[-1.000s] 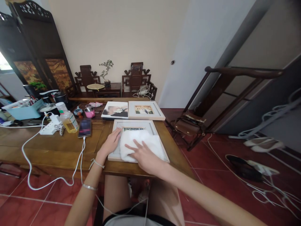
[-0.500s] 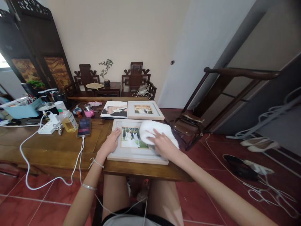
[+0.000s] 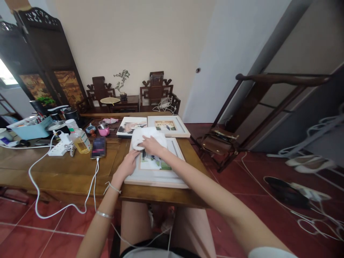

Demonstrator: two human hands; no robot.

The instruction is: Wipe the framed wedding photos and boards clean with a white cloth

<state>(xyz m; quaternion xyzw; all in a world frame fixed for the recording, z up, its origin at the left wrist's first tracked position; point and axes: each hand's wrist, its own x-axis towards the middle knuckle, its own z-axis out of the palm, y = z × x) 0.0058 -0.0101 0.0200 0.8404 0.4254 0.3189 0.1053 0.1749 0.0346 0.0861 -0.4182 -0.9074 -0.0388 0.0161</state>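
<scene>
A light wooden picture frame [image 3: 158, 183] lies flat on the brown table before me, a photo of a couple [image 3: 164, 166] inside its wide white border. My left hand [image 3: 128, 165] grips the frame's left side, fingers reaching over the border. On the frame's far left corner, my right hand [image 3: 153, 145] presses a folded white cloth [image 3: 138, 134] with its fingers on top. The cloth hides that corner, while my right hand and forearm cover part of the photo. Just beyond it lie a second framed photo [image 3: 181, 129] and a white-covered photo book or print [image 3: 125, 125].
To the left are a phone [image 3: 98, 147] with a charging cable, a bottle of yellow liquid [image 3: 81, 142], a power strip [image 3: 57, 148], a pink cup [image 3: 103, 129] and a blue bin [image 3: 33, 129]. A dark wooden chair [image 3: 242, 118] with a brown bag stands right of the table.
My right hand has carried the cloth from the frame's right side to its far left corner. My left hand stays on the left edge. The view has shifted slightly.
</scene>
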